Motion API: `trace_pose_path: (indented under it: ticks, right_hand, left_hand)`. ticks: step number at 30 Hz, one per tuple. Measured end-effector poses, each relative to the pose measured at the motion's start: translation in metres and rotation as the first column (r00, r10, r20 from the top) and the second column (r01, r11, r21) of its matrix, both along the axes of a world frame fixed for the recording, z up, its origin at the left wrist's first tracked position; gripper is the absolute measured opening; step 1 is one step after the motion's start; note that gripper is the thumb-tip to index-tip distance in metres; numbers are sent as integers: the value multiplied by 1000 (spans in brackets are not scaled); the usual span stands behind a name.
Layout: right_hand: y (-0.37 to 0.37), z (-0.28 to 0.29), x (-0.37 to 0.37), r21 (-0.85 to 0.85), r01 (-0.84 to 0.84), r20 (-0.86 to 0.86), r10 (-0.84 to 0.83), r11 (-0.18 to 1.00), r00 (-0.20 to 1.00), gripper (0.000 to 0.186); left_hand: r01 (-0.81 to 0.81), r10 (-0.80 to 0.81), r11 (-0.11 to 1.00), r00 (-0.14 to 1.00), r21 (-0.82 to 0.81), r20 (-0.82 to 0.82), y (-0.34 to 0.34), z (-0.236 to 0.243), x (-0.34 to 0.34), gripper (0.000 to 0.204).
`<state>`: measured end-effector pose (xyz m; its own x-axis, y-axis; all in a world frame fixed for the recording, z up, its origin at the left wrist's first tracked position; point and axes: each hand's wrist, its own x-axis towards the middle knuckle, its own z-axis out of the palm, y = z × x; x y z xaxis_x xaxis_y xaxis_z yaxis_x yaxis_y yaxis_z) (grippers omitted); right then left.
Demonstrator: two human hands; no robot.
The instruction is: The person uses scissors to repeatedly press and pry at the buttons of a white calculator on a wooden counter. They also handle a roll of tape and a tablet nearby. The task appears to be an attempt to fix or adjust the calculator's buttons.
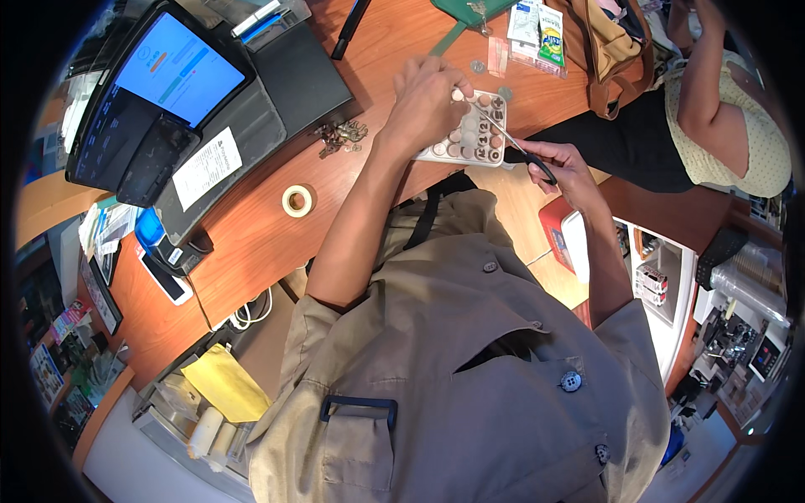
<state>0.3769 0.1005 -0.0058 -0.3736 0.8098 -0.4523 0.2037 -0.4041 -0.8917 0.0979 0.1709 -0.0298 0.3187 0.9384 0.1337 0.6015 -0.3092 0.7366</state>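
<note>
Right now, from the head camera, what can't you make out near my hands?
All in the head view:
1. Whether your left hand pinches anything: its own fingers hide that.
2. Part of the white tray: covered by that hand.
3. Part of the black-handled tool: your right hand's grip covers it.
4. What the small metal pieces are: too small.

The left hand point(428, 102) hides part of the white keypad point(502, 126); the right hand point(567, 169) covers part of the black-handled tool point(542, 167). Metal pieces point(344, 136) heaped on the desk point(251, 243) are too small to identify. The top edge cuts off a green item point(464, 12).
</note>
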Motion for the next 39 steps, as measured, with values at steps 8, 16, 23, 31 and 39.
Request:
trace_pose_path:
  ticks: [8, 16, 23, 31, 39]
  right_hand:
    - [-20, -30, -1, 35, 103, -98, -99, 994, 990, 43]
    - [-25, -31, -4, -6, 117, -113, -117, 993, 987, 47]
    - [-8, -9, 1, 97, -21, 52, 16, 995, 998, 41]
    - [-6, -17, 13, 94, 356, -178, -336, 930, 925, 43]
    - [8, 37, 7, 548, -332, 477, 39, 768, 878, 58]
  left_hand:
    - [-9, 9, 1000, 1000, -1, -5, 0, 0, 1, 22]
    - [-24, 20, 997, 998, -69, -61, 4, 2, 4, 32]
    - [-29, 21, 992, 998, -126, -63, 8, 3, 4, 38]
    - [-40, 31, 984, 998, -175, -58, 8, 8, 6, 35]
    - [26, 5, 996, 947, -91, 322, 21, 21, -8, 16]
